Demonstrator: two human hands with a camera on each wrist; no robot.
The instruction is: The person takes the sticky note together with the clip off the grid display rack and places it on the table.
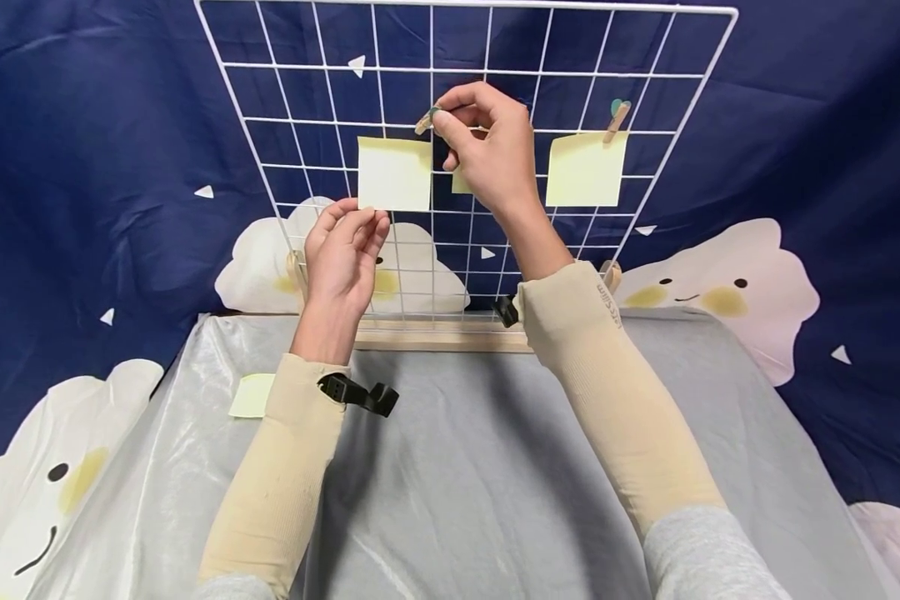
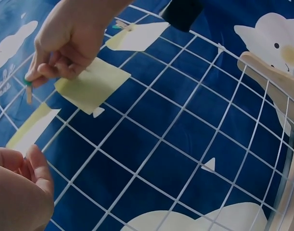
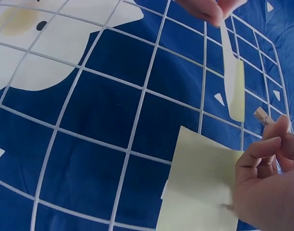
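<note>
Between my left hand's point(image 1: 342, 254) thumb and fingers is the lower edge of a pale yellow sticky note point(image 1: 394, 175), held up against a white wire grid point(image 1: 465, 5). In the right wrist view this note point(image 3: 234, 82) hangs edge-on from the fingertips. My right hand point(image 1: 495, 146) pinches a small wooden clothespin point(image 1: 423, 124) with a green top, just above the note's upper right corner. Behind that hand, a second note point(image 3: 199, 178) is partly covered. A third note point(image 1: 587, 173) hangs at the right under a clothespin point(image 1: 617, 122) with a green heart.
The grid stands on a wooden base point(image 1: 435, 340) at the back of a table with a grey cloth point(image 1: 450, 467). Beside my left forearm lies another yellow note point(image 1: 251, 397), partly hidden by the sleeve. Behind everything hangs a dark blue curtain point(image 1: 105, 100) with clouds.
</note>
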